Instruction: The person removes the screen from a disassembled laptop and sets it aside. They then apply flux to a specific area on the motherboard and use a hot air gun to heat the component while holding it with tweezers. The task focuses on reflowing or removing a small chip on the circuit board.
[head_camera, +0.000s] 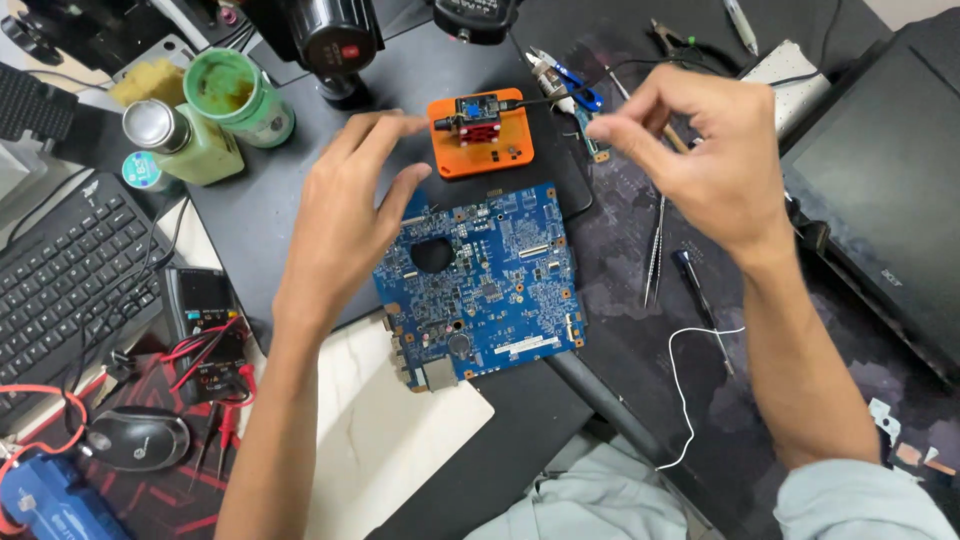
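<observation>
— So where were the hands at that moment?

— Both hovered above the dark counter (280, 210). The left hand (345, 215) hung over the upper left corner of the blue circuit board (480, 285), fingers spread loosely and holding nothing, its fingertips (405, 125) just beside the orange holder (480, 132).

— And the right hand?

— The right hand (700, 150) was raised to the right of the orange holder, thumb and forefinger pinched close together. Whether anything thin sat between them, I could not tell.

— What lay around them?

— The circuit board lay flat in the middle of the counter, partly over a white slab (390, 430). A small red and blue module (478, 118) sat on the orange holder. Tweezers (655, 250) and a screwdriver (700, 300) lay under the right forearm, with a white wire (680, 390) curling beside them. A green jar (240, 95) stood at the upper left, a black keyboard (70, 280) and a mouse (138, 438) at the left, and a closed dark laptop (880, 190) at the right.
</observation>
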